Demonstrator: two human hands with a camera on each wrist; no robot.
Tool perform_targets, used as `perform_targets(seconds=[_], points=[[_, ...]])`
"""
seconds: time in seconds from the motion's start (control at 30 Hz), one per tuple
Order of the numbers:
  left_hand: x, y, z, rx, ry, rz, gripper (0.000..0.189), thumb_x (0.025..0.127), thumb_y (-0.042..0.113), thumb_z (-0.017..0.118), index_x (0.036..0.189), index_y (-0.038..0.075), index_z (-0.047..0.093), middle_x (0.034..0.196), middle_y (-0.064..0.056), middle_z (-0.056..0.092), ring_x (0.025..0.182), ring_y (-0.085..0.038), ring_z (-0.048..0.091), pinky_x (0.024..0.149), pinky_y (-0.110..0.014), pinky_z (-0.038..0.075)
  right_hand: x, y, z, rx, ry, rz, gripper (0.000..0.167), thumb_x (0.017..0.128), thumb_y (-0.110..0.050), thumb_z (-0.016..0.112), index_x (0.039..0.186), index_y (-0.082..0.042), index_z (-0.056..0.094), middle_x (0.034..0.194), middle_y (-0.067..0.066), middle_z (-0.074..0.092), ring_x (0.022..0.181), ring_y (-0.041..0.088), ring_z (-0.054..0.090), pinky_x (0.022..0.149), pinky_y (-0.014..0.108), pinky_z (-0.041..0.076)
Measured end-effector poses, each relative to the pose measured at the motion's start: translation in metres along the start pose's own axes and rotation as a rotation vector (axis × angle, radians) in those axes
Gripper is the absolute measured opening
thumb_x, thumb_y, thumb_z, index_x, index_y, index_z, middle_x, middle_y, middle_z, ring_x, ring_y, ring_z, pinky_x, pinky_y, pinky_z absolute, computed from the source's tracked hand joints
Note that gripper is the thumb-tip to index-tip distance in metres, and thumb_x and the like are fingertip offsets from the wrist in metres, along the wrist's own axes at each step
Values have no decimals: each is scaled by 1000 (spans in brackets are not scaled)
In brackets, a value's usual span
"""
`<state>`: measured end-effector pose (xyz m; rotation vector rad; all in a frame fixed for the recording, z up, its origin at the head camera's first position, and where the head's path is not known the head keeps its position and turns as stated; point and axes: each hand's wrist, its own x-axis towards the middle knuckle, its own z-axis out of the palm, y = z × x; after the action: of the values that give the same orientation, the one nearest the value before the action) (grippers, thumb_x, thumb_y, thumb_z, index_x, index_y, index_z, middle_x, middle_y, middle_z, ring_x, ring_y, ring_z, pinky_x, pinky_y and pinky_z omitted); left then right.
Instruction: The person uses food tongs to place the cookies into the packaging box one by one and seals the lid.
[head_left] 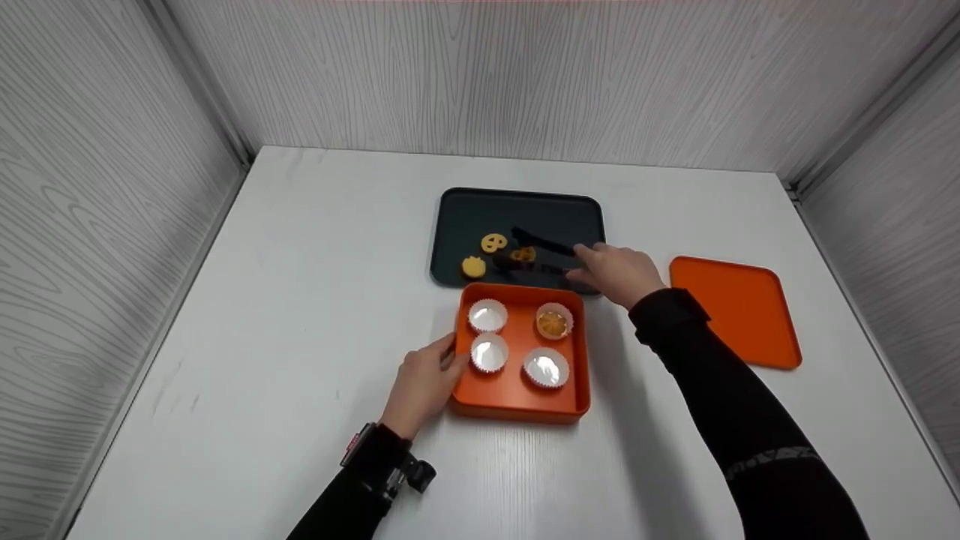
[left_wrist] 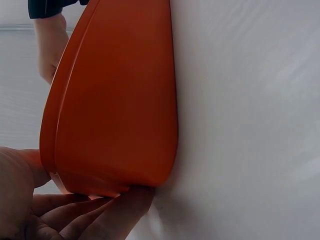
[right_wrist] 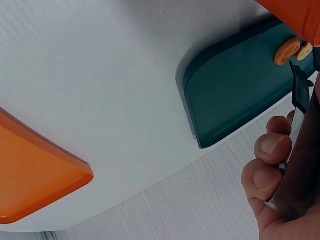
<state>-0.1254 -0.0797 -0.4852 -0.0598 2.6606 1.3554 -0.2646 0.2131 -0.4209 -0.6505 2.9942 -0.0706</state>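
My left hand (head_left: 421, 386) grips the left wall of an orange box (head_left: 517, 401), its thumb at the rim and its fingers against the outside. Inside the box stand several white paper baking cups (head_left: 489, 352); the far right one holds a golden-brown cookie (head_left: 552, 325). In my right hand (head_left: 621, 274) is a pair of black tongs (head_left: 551, 244), reaching over the dark green tray (head_left: 517, 204). A cookie (head_left: 523, 254) lies between the tongs' spread arms; whether they touch it I cannot tell. Left of it are a pretzel-shaped cookie (head_left: 493, 242) and a rounder cookie (head_left: 473, 267).
An orange tray (head_left: 739, 311) lies on the white table (head_left: 300, 300) to the right, beside my right forearm. The box's far edge stands right against the green tray's near side. Pale wood-grain panels (head_left: 480, 82) enclose the table at the back and both sides.
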Motion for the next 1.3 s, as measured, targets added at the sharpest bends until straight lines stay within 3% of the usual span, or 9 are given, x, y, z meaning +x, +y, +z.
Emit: perform_targets(seconds=[0.2,0.57,0.9,1.1,1.3], points=[[1,0,0,-2,-2,-5,51,102,27,63,147,4,55,143,-15,60,133,-26,57,111,-44,47,3,-1,-5,-16,-26,4,56,103,-39,60,145,-3,56,110,23,68,82,37,68,75,49,60],[0,0,0,-28,-9,-18,51,102,25,62,148,3,54,144,-15,59,132,-24,58,109,-42,48,-2,11,-12,9,-69,13,53,103,-41,60,142,-4,59,121,22,70,101,39,69,84,53,59],[0,0,0,-22,-10,-13,51,102,25,62,148,3,53,144,-15,59,134,-25,56,110,-43,47,-9,24,-16,11,-114,19,40,102,-40,62,124,-6,67,103,18,71,85,33,66,75,49,58],[0,1,0,-21,-5,-16,51,102,24,63,148,3,54,144,-15,59,135,-26,55,111,-44,46,-15,32,-16,46,-149,24,50,103,-38,60,141,-5,61,124,23,69,106,38,67,91,54,57],[0,1,0,-13,4,-9,51,102,26,63,147,3,55,143,-15,60,134,-27,56,111,-44,46,-19,36,-15,52,-130,8,45,102,-33,63,136,-3,64,118,22,72,98,37,69,88,53,58]])
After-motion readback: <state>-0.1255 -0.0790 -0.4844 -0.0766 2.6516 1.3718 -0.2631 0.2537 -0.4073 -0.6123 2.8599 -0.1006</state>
